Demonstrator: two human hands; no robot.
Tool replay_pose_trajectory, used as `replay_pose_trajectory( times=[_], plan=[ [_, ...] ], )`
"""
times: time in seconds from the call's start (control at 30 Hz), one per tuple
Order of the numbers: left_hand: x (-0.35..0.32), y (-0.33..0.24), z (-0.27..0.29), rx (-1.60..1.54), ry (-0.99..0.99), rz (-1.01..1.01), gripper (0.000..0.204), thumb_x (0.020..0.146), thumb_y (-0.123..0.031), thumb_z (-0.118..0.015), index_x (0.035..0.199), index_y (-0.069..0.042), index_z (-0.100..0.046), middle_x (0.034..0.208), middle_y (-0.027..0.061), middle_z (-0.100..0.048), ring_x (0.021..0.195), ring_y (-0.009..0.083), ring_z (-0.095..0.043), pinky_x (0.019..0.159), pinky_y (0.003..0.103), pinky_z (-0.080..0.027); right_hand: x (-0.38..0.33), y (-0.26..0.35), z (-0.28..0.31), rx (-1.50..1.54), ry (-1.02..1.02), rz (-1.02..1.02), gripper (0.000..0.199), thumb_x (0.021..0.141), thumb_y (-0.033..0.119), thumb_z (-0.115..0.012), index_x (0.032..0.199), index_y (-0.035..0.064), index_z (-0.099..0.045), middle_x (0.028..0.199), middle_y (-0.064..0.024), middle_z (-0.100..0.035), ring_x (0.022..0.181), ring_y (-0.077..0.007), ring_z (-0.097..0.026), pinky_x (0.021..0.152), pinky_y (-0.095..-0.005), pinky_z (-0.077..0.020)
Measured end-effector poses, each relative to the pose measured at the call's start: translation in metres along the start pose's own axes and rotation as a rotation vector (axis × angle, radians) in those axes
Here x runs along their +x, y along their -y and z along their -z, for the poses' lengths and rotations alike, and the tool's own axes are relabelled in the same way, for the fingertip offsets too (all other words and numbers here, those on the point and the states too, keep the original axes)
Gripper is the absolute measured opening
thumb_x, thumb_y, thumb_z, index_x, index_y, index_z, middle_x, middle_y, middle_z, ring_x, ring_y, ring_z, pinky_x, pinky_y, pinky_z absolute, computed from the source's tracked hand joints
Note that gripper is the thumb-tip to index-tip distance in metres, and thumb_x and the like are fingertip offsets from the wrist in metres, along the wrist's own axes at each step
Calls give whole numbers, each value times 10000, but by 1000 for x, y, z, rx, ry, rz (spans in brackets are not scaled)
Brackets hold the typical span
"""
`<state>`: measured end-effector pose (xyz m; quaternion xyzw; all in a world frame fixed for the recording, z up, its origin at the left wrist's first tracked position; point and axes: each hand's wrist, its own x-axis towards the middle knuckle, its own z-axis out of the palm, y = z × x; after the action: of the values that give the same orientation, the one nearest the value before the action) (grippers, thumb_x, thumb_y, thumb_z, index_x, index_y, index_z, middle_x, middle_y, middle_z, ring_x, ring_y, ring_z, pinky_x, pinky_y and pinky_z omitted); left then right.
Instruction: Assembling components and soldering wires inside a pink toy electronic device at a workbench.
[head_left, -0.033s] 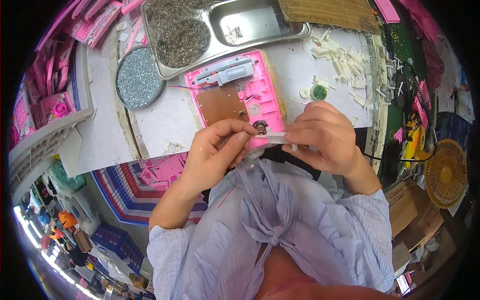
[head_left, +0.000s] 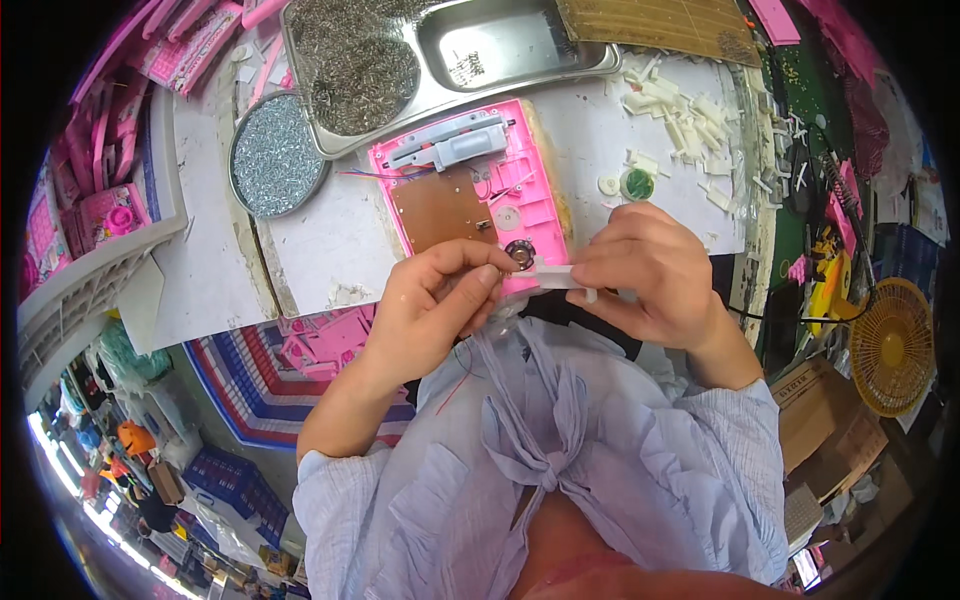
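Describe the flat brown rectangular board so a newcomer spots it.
On the white worktop, find the open pink rectangular plastic casing. In its left half, just below the long grey plastic part, lies the flat brown rectangular board. Its broad brown face sets it apart from the grey part and surrounding pink plastic.

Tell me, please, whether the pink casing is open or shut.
Open: the brown board and grey part inside the pink casing lie exposed.

Left fingers (head_left: 468, 251), right fingers (head_left: 612, 252) bent
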<state>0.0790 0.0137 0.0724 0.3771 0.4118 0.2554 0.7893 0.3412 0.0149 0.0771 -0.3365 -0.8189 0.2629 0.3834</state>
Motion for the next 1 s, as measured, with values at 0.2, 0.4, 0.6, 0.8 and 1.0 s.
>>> replay_pose_trajectory(
  times=[0.2,0.4,0.6,0.8,1.0],
  plan=[
    [4,1,-6,13,-7,37,200,1069,-91,-546,1191,23,-656,836,-25,-585,664,31,-487,582,204,-393,-4,0,3,3,-1,40,336,723,47,-864,1011,66,-692,941,-57,-728,788,-257,-684,692,-373,-525],
    [2,0,-9,25,29,74,210,1064,-115,-570,1187,30,-661,881,-7,-633,708,36,-533,610,207,-428,-12,-6,-5,37,45,0,361,741,55,-863,1052,60,-680,956,-77,-737,819,-260,-696,727,-378,-533],
    [35,-26,3,720,-82,-270,224,997,-179,-674,1117,8,-704,810,60,-700,689,138,-661,610,279,-506,-38,-8,-8,716,-62,-624,289,907,33,-755,1153,-12,-611,1052,-109,-732,930,-161,-695,833,-299,-534],
    [79,-16,-13,1510,-278,-467,192,905,-251,-740,978,-74,-737,813,115,-724,688,325,-696,634,417,-558,-43,-15,1,794,-135,-669,287,948,4,-686,1196,-45,-549,1067,-122,-723,1012,-129,-675,886,-267,-508],
    [73,-6,-9,1217,-331,-552,145,901,-200,-726,879,-62,-688,737,97,-680,640,295,-675,572,405,-515,-38,-24,0,411,-188,-586,225,882,50,-778,1073,8,-668,1034,-87,-707,977,-177,-662,853,-306,-515]
  ],
)
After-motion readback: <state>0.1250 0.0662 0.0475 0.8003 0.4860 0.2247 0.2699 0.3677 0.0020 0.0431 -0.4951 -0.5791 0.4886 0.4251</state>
